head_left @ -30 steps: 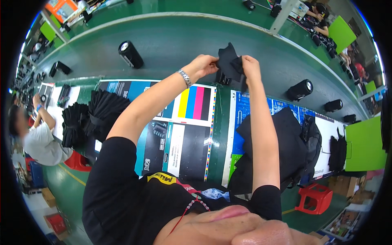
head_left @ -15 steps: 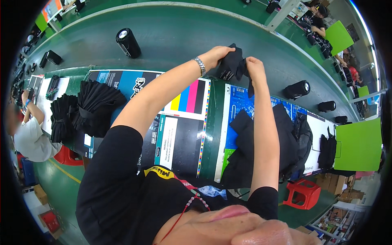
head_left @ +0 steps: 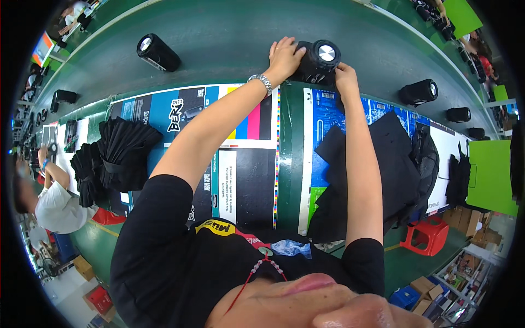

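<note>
A black cylindrical speaker (head_left: 321, 59) with a silver disc on its end is between my hands on the green conveyor surface. My left hand (head_left: 284, 59) curls its fingers against the speaker's left side, where dark material shows under the fingertips. At the speaker's right edge, my right hand (head_left: 346, 81) is closed in a pinch, with black cloth (head_left: 340, 101) hanging beside the wrist. How far the cloth reaches round the speaker cannot be made out. Nearer me, a pile of flat black cloth pieces (head_left: 377, 164) lies under my right forearm.
Another speaker (head_left: 158, 52) stands to the left on the conveyor, and more, such as one speaker (head_left: 419, 92), lie to the right. Bundled black cloth (head_left: 127, 153) sits on the left of the printed table sheets (head_left: 249, 175). A co-worker in a white shirt (head_left: 60, 208) is far left.
My hands held up a black cloth piece before; now they are at the speaker, its silver end showing between them. My left hand has spread onto its side. The view has shifted slightly.
</note>
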A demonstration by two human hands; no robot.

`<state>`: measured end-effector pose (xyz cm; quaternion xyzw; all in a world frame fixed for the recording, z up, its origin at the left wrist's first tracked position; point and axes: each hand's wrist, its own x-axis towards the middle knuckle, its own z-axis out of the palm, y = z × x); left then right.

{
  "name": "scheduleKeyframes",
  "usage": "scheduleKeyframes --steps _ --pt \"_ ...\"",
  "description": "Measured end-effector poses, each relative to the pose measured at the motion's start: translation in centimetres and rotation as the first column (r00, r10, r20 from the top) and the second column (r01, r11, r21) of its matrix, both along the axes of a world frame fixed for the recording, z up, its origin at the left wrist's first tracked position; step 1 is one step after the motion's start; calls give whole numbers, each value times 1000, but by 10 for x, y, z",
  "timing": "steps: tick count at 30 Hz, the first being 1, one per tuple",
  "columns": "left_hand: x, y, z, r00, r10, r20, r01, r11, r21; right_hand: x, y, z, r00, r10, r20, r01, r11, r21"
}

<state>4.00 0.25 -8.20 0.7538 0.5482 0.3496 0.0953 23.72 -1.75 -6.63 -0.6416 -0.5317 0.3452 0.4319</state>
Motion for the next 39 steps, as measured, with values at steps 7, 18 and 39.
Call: scheduleKeyframes --steps 7,18,39 --pt "9 -31 78 240 14 971 569 808 -152 -33 -18 22 1000 -17 -24 17 1000 10" --pt "-55 -35 92 -484 344 804 418 899 -133 -95 -67 100 799 154 -582 23 958 285" --pt "-43 29 141 886 -286 365 450 724 -524 -69 -50 84 998 26 -65 -5 950 312"
